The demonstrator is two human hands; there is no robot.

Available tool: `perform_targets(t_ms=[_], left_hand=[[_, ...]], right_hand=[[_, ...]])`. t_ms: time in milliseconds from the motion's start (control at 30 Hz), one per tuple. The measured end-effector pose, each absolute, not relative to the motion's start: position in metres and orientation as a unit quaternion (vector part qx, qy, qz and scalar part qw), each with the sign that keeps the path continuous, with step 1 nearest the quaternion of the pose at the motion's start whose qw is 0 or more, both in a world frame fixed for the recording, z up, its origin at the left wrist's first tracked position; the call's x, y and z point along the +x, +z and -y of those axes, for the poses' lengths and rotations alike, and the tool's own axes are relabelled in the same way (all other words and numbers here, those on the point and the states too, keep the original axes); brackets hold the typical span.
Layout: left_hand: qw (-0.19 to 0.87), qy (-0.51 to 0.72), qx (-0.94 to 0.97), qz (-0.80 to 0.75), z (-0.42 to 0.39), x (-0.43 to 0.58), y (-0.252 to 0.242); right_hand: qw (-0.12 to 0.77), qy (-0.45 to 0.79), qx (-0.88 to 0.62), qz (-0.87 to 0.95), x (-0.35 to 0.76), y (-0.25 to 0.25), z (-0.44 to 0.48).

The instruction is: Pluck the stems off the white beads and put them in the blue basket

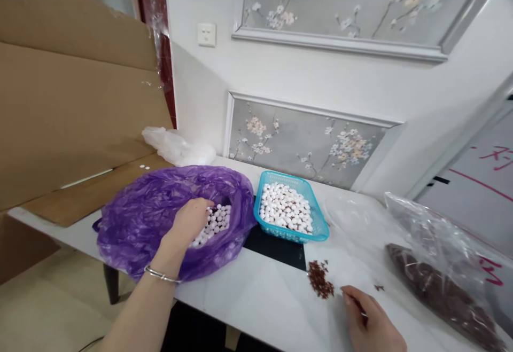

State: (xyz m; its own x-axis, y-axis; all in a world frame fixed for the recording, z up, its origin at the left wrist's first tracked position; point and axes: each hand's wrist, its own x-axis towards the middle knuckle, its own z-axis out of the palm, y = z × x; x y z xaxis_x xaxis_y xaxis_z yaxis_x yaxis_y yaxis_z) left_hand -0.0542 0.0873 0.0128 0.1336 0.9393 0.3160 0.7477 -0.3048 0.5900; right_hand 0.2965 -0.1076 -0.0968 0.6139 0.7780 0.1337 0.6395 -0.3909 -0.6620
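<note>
My left hand (192, 219) reaches into a purple plastic bag (140, 218) and touches the small white balls (218, 218) inside. Its fingertips are mostly hidden among the balls and the bag's folds, so I cannot see whether it grips one. Low on the right, my right hand (371, 317) rests at the tabletop with thumb and forefinger pressed together and the other fingers curled. A dark bit shows within its curl, too small to name. Just left of it lies a small heap of reddish-brown pieces (319, 280).
A blue plastic basket (292, 234) full of white balls stands behind the brown heap. A clear bag of dark brown material (436, 282) lies at the right. Cardboard (80, 111) rises at the left, near a crumpled white bag (180, 149). The panelled wall (200, 79) bounds the table's back.
</note>
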Motion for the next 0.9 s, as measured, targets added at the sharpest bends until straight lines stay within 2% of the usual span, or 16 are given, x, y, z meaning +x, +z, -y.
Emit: perform_targets(t_ms=[167,367,500,600,700,900], left_hand=[[0.147,0.313,0.741,-0.576,-0.087,-0.063,0.003],[0.218,0.412,0.702,-0.539,-0.073,-0.051,0.011],[0.335,0.491,0.652,-0.471,-0.057,-0.034,0.015],[0.451,0.515,0.611,-0.396,-0.041,-0.017,0.015],[0.560,0.498,0.576,-0.327,-0.027,-0.001,0.014],[0.719,0.414,0.501,-0.247,0.000,0.022,0.002]], right_hand=[[0.332,0.095,-0.836,0.426,0.297,-0.092,0.110],[0.348,0.044,-0.839,0.415,0.283,-0.075,0.115],[0.357,0.024,-0.853,0.380,0.280,-0.068,0.119],[0.418,0.009,-0.835,0.358,0.265,-0.063,0.122],[0.525,0.063,-0.770,0.357,0.235,-0.053,0.121],[0.571,0.197,-0.651,0.459,0.172,-0.028,0.107]])
